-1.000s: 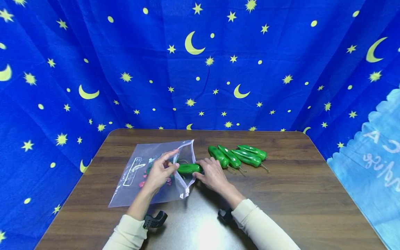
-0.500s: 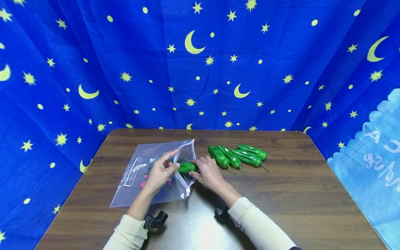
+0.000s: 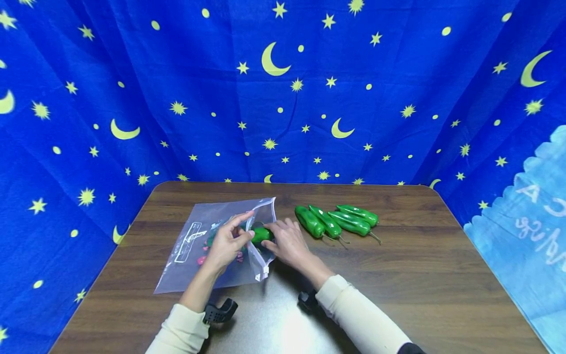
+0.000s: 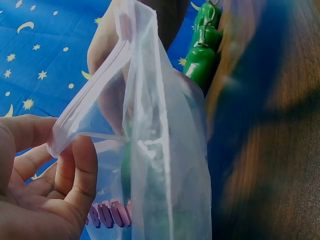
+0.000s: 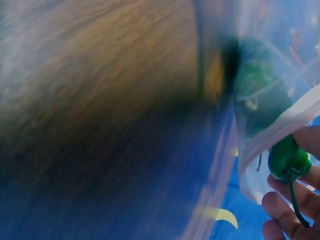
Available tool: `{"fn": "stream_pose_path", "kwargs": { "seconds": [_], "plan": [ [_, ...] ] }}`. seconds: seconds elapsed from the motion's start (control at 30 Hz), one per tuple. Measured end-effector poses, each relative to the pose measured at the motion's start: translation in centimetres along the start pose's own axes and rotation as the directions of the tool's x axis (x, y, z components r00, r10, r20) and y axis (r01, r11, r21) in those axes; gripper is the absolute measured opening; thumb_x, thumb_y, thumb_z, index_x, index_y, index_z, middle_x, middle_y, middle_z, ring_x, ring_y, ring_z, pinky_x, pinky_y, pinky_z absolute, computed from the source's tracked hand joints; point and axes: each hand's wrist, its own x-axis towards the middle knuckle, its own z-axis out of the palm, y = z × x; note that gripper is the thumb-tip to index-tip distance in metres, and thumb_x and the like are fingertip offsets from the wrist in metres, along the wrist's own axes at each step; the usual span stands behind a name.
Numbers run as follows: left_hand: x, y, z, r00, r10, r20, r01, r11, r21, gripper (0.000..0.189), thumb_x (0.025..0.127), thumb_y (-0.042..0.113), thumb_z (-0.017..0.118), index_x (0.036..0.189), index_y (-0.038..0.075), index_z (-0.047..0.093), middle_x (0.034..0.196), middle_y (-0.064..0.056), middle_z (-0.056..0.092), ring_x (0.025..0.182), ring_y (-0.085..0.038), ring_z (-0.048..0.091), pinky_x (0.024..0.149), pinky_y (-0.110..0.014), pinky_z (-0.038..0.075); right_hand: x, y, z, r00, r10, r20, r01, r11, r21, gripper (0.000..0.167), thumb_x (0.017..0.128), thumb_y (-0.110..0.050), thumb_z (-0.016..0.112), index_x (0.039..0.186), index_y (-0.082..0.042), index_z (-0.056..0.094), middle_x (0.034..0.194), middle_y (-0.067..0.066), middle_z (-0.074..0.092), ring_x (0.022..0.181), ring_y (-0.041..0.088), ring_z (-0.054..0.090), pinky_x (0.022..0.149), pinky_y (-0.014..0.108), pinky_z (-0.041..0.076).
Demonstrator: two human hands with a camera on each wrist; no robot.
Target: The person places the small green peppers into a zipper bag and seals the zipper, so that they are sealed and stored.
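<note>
A clear zip bag [image 3: 185,275] with pink and white print lies on the table, its mouth toward the right. My left hand [image 3: 226,243] pinches the mouth's upper edge between thumb and finger and lifts it, as the left wrist view shows. My right hand [image 3: 292,243] grips a green pepper [image 5: 287,159] near its stem end, with the fingers at the bag's mouth. That pepper lies partly inside the bag, its stem pointing outward. Through the film in the right wrist view shows another dark green pepper [image 5: 257,95] inside the bag.
Several green peppers [image 3: 349,222] lie side by side on the wooden table [image 3: 420,265], right of the bag and behind my right hand. The bag's white slider [image 3: 265,270] sits at the near end of its mouth. A blue star-and-moon cloth [image 3: 199,73] hangs behind the table.
My right hand has moved left with the green pepper, pushing it deeper into the bag, so less of it shows. My left hand has kept its pinch on the edge.
</note>
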Motion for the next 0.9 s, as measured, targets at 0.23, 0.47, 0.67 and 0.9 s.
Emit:
{"fn": "stream_pose_path", "kwargs": {
  "seconds": [0.23, 0.47, 0.67, 0.9],
  "plan": [
    [0.0, 0.1, 0.2, 1.000, 0.012, -0.015, -0.012, 1.000, 0.026, 0.050, 0.085, -0.002, 0.061, 0.134, 0.009, 0.053, 0.096, -0.013, 0.050, 0.064, -0.003, 0.047, 0.047, -0.016, 0.040, 0.4, -0.6, 0.0, 1.000, -0.013, 0.002, 0.013, 1.000, 0.006, 0.044, 0.081, -0.038, 0.071, 0.119, -0.017, 0.063, 0.111, 0.000, 0.069, 0.090, 0.018, 0.055, 0.072, 0.030, 0.040],
    [0.0, 0.1, 0.0, 1.000, 0.005, -0.021, -0.004, 0.999, 0.034, 0.052, 0.084, -0.003, 0.061, 0.134, 0.008, 0.053, 0.082, -0.007, 0.050, 0.061, -0.007, 0.051, 0.046, -0.019, 0.041, 0.0, 0.0, -0.7, 0.999, -0.013, -0.037, 0.014, 1.000, 0.008, 0.043, 0.080, -0.037, 0.071, 0.117, -0.017, 0.065, 0.103, -0.001, 0.068, 0.088, 0.018, 0.054, 0.074, 0.031, 0.040],
    [0.0, 0.0, -0.3, 1.000, -0.005, -0.030, 0.006, 0.999, 0.051, 0.051, 0.084, -0.002, 0.061, 0.134, 0.010, 0.053, 0.079, -0.007, 0.050, 0.061, -0.007, 0.050, 0.046, -0.020, 0.043, -0.5, 0.7, -1.3, 0.997, -0.019, -0.079, 0.022, 0.999, 0.042, 0.041, 0.079, -0.033, 0.073, 0.115, -0.014, 0.066, 0.104, 0.002, 0.069, 0.088, 0.019, 0.055, 0.073, 0.033, 0.041],
    [0.0, 0.2, -0.3, 0.999, -0.018, -0.041, 0.021, 0.997, 0.070, 0.052, 0.084, -0.001, 0.062, 0.134, 0.011, 0.053, 0.076, -0.003, 0.049, 0.060, -0.006, 0.049, 0.046, -0.021, 0.043, -1.3, 1.8, -1.7, 0.987, -0.039, -0.154, 0.050, 0.997, 0.066, 0.039, 0.077, -0.028, 0.075, 0.111, -0.012, 0.068, 0.099, 0.002, 0.069, 0.086, 0.021, 0.055, 0.073, 0.034, 0.041]
  ]
}}
